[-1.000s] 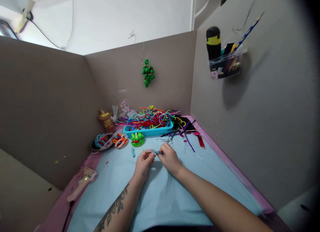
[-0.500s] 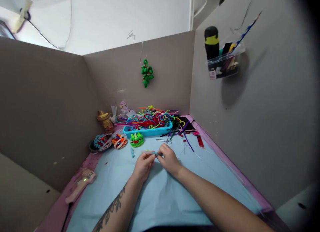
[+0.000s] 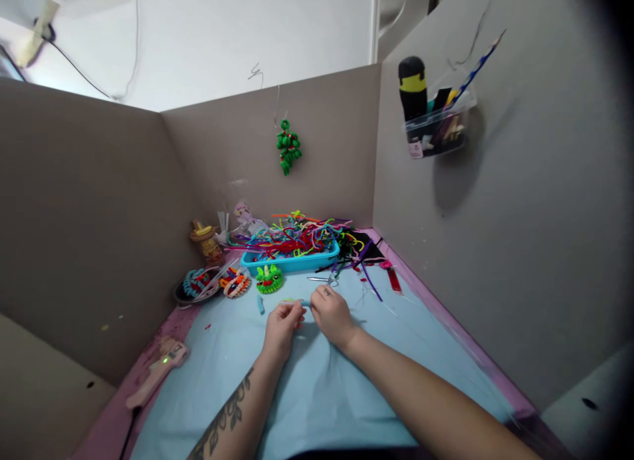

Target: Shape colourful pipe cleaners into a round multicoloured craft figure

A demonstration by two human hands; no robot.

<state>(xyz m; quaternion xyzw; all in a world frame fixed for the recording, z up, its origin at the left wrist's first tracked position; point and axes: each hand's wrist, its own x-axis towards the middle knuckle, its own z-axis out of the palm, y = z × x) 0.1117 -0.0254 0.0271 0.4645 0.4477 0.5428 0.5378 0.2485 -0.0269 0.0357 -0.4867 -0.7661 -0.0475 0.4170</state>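
A short light-blue pipe cleaner (image 3: 306, 303) spans the small gap between my two hands. My left hand (image 3: 283, 327) pinches its left end between thumb and fingers. On its other end my right hand (image 3: 333, 316) is closed, with the fingers curled and the back of the hand towards me. Most of the pipe cleaner is hidden by the fingers. Left of my hands lies another short blue piece (image 3: 260, 305). A green fuzzy animal head (image 3: 270, 280) sits beyond it, and scissors (image 3: 323, 279) rest just past my right hand.
A blue tray (image 3: 292, 263) heaped with coloured pipe cleaners (image 3: 310, 239) stands at the back. An orange and white fuzzy piece (image 3: 234, 283) and a dark bowl (image 3: 184, 297) are on the left. Nearer is a glue gun (image 3: 157, 374) with its light on. Grey panels (image 3: 277, 150) enclose the table.
My right hand has turned slightly and shows more of its back. Both hands still hold the pipe cleaner in nearly the same place. The whole view has shifted a little.
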